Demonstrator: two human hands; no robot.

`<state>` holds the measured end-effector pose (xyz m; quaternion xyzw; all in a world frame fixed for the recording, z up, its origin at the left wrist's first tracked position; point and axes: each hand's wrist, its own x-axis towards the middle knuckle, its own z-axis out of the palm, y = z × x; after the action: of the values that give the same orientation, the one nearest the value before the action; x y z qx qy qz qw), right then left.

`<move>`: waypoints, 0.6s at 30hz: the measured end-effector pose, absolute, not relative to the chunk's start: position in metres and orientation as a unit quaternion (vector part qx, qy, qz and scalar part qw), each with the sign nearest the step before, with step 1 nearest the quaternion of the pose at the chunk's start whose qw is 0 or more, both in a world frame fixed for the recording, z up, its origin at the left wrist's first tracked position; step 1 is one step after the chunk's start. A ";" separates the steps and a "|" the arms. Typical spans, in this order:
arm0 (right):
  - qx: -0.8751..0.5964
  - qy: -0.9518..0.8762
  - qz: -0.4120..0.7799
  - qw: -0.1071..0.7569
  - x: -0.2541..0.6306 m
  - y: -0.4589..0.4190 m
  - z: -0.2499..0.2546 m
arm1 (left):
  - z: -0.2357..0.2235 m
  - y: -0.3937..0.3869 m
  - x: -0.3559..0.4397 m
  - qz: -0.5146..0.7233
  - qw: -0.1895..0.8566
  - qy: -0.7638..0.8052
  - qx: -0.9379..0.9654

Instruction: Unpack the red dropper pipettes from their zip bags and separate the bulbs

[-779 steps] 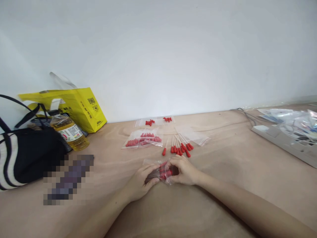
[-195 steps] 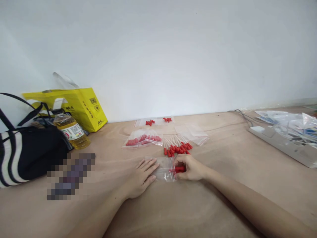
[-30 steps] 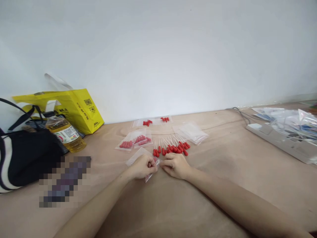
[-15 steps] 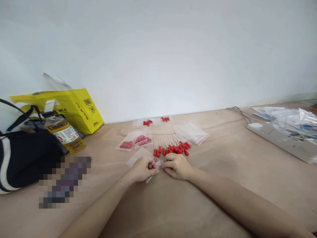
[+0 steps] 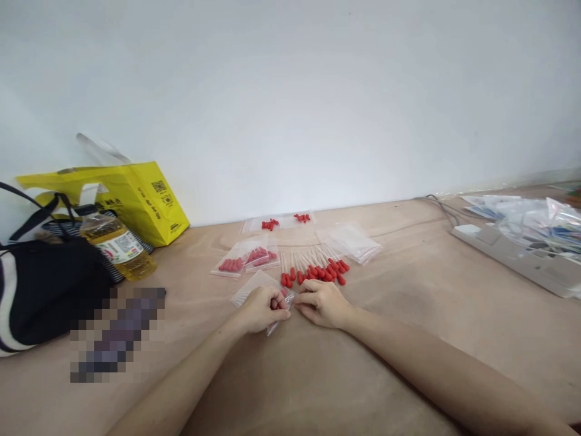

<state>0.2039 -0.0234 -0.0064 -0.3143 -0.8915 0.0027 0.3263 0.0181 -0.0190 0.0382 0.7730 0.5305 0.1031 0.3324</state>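
Note:
My left hand and my right hand meet over a small clear zip bag lying on the brown table. Both hands have their fingers curled and pinch the bag's near end, where some red-capped pieces show inside. Just beyond my hands lies a loose row of red-tipped droppers. To the left of that row rest filled bags with red pieces. A stack of empty clear bags sits to the right of the droppers.
Two flat bags with red caps lie by the white wall. A yellow paper bag, an oil bottle and a black striped tote crowd the left. A white power strip with plastic packets sits right.
In the last second my hands have hardly moved on the bag. Earlier my left hand lay flat on the bag while my right pushed red pieces in.

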 end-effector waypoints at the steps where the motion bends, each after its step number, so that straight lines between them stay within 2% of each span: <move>1: -0.320 -0.891 0.005 0.322 0.204 -0.024 -0.006 | 0.038 -0.019 0.018 0.102 0.332 0.529 0.774; 7: -0.316 -0.898 0.004 0.305 0.203 -0.025 -0.002 | 0.033 -0.015 0.016 0.111 0.348 0.528 0.767; 14: -0.322 -0.892 -0.012 0.317 0.196 -0.024 -0.003 | 0.037 -0.015 0.018 0.138 0.429 0.507 0.735; 18: -0.308 -0.890 -0.054 0.332 0.196 -0.022 -0.004 | 0.038 -0.014 0.016 0.154 0.407 0.506 0.745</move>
<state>0.1958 -0.0218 -0.0040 -0.3080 -0.8900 -0.0537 0.3320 0.0164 -0.0138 0.0377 0.7445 0.5061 0.1536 0.4074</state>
